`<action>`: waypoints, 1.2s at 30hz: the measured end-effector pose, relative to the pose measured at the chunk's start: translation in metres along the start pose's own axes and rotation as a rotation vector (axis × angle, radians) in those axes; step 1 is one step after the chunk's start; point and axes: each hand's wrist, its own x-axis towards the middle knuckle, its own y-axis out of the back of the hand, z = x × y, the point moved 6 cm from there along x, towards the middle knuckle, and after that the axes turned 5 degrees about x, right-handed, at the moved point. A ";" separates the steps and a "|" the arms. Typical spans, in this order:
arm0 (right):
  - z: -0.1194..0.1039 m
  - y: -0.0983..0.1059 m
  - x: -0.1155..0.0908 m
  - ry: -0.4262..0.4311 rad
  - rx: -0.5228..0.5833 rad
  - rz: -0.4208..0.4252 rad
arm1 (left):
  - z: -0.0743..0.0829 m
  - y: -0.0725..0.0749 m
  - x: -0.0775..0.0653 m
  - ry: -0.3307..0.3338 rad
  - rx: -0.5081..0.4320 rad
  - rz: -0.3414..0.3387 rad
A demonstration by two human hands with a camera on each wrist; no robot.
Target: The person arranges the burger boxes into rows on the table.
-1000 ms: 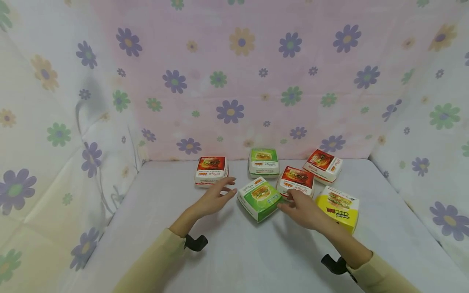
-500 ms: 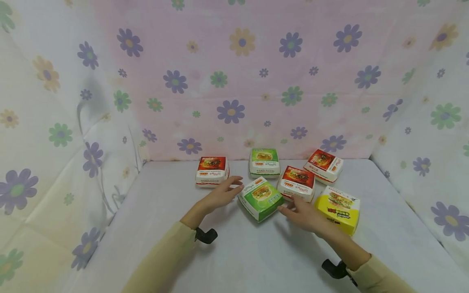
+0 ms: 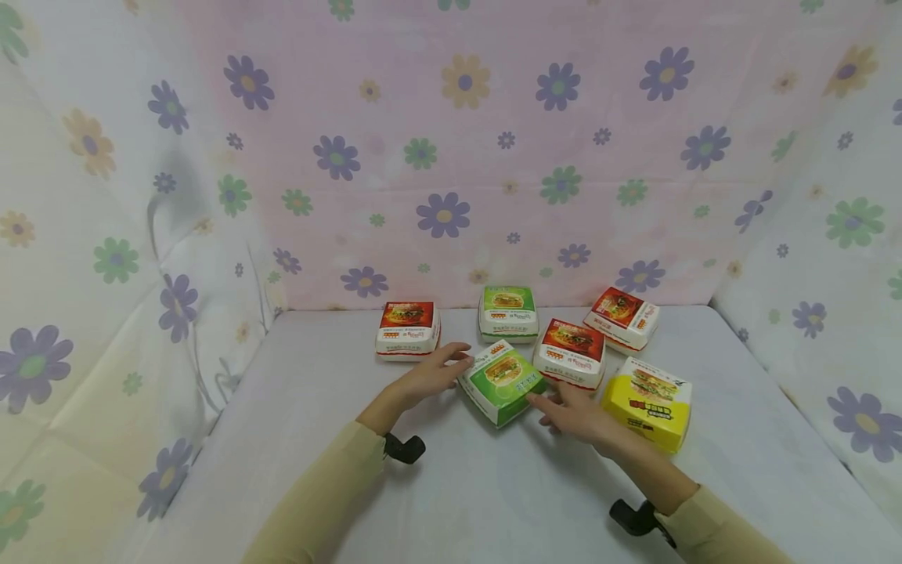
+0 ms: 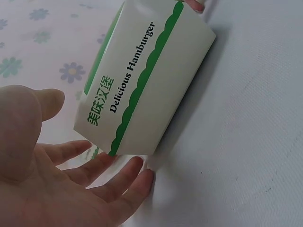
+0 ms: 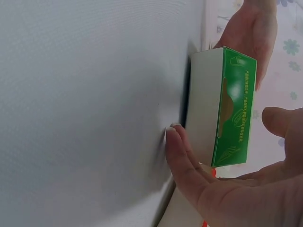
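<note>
Green burger box: lying askew on the white tabletop between the left hand and the right hand, showing a burger picture on top and pointing one corner toward the near side. Presenting a white side lettered "Delicious Hamburger" in the left wrist view and a green side in the right wrist view. Holding the left hand just beside the left corner, extending relaxed fingers and parting the thumb from them, leaving any contact unclear. Holding the right hand at the right side, stretching fingers low along the bottom edge with the thumb apart, leaving contact unclear. Lying in front of a second green box, close beside a red-and-white box, and, past the right hand, left of a yellow box. Sharing the tabletop with a red box beyond the left hand and another red box at the back right, before a flowered cloth.
</note>
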 end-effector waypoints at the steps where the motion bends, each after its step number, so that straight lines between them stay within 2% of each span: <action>1: 0.000 0.000 0.000 -0.005 0.008 0.000 | -0.001 -0.001 0.001 0.003 -0.015 -0.006; 5: 0.000 -0.001 0.002 -0.010 0.030 -0.003 | -0.003 -0.002 0.003 0.012 -0.062 -0.026; 25: 0.003 -0.003 0.011 -0.013 0.120 0.004 | -0.008 -0.002 0.010 0.040 -0.103 -0.030; 36: 0.004 -0.004 0.014 -0.008 0.128 -0.001 | -0.008 -0.002 0.012 0.048 -0.079 -0.031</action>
